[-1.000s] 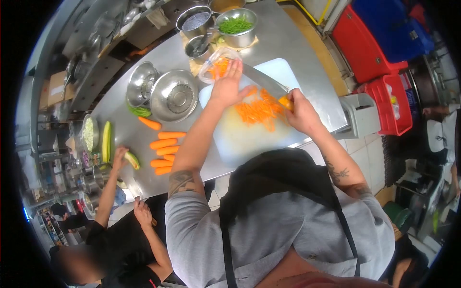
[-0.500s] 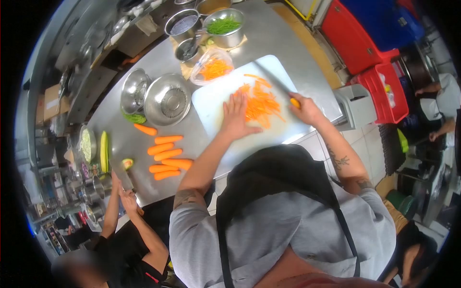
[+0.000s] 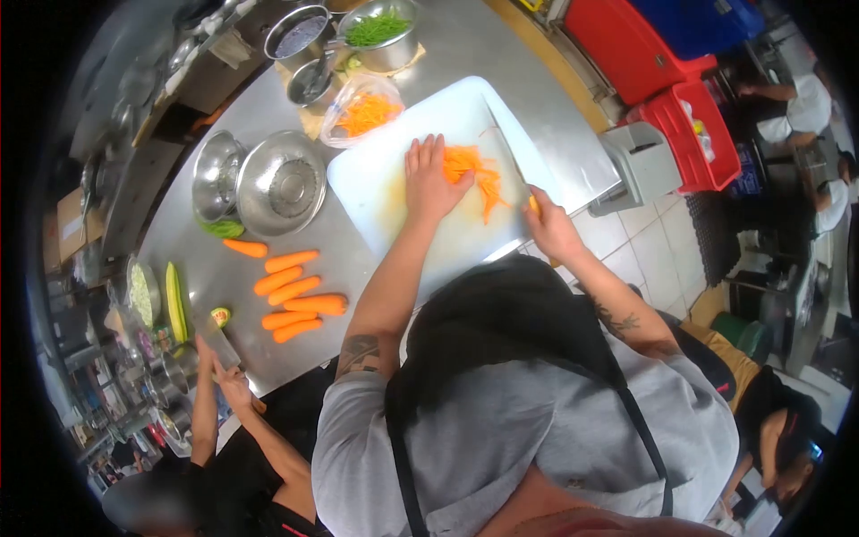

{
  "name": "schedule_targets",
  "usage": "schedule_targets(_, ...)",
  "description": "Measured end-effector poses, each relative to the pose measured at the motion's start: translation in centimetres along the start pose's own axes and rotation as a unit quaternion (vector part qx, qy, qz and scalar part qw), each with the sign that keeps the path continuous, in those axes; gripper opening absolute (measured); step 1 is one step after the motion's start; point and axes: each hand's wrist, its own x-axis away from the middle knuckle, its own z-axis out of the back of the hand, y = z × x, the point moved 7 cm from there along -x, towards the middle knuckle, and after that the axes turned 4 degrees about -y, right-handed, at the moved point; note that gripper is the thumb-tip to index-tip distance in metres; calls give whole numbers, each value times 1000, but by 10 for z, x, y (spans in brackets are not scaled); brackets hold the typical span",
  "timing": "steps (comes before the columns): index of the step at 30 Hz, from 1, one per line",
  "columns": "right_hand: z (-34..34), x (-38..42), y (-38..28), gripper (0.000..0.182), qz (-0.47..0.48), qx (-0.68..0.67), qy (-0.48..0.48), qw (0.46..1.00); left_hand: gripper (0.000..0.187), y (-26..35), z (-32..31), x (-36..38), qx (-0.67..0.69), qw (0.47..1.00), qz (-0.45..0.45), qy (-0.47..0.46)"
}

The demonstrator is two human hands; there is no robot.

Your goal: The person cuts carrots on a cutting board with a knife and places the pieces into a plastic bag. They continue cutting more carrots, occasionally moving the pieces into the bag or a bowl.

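My left hand point(image 3: 430, 182) lies on the white cutting board point(image 3: 376, 201), its fingers stretched out and its thumb against a pile of carrot strips point(image 3: 465, 166). My right hand point(image 3: 552, 229) is closed round the yellow-orange handle of a knife point(image 3: 512, 149). The long blade points away from me, to the right of the strips. Past the board's far left edge, a clear plastic bag point(image 3: 362, 111) holds more carrot strips. Several whole peeled carrots point(image 3: 295, 291) lie on the steel table to the left of the board.
Two steel bowls point(image 3: 281, 185) stand left of the board, and a pot of chopped greens point(image 3: 380, 36) stands behind it. At the lower left a co-worker's hands point(image 3: 234, 387) hold another knife. A grey bin point(image 3: 640, 166) and a red crate point(image 3: 693, 143) are at the right.
The spread-out carrot strips are now in a tighter pile beside my left hand. The knife has moved toward me and to the right of the pile. The whole view has shifted slightly.
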Motion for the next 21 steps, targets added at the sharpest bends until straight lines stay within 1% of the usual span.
schedule_targets(2, -21, 1, -8, 52, -8, -8, -5, 1000, 82, 13, 5, 4, 46, 999, -9, 18)
schedule_targets(4, -43, -2, -20, 52, -33, -28, -23, 999, 72, 23, 0, 2, 66, 995, -25, 65)
schedule_targets(5, -56, -3, -28, 52, -5, -45, -27, 999, 68, 27, -3, 1, 76, 993, -31, 89)
schedule_targets(6, -69, -4, -36, 51, 23, -62, -32, 997, 62, 25, -7, -1, 110, 990, 0, 89)
schedule_targets(7, -80, -7, -40, 51, 42, -86, -14, 995, 56, 22, -11, -3, 143, 985, 32, 90)
schedule_targets(8, -90, -8, -38, 51, 29, -110, -25, 993, 50, 20, -15, -4, 175, 978, 63, 92)
schedule_targets(9, -95, -9, -42, 51, 18, -132, -36, 990, 33, 18, -11, -2, 190, 967, 88, 148)
schedule_targets(11, -98, -5, -56, 51, -37, -207, -85, 974, 25, 15, -7, -3, 263, 945, 131, 147)
schedule_targets(12, -102, -3, -56, 51, -43, -236, -93, 966, 21, 12, -8, -1, 299, 931, 151, 147)
schedule_targets(14, -106, -2, -56, 51, -51, -293, -106, 949, 16, 9, -11, -1, 347, 909, 175, 152)
schedule_targets(18, -100, -4, -62, 50, -50, -319, -91, 942, 14, 15, -7, -9, 401, 880, 208, 146)
schedule_targets(21, -90, -9, -78, 49, -40, -346, -90, 933, 15, 21, 12, -24, 381, 892, 189, 154)
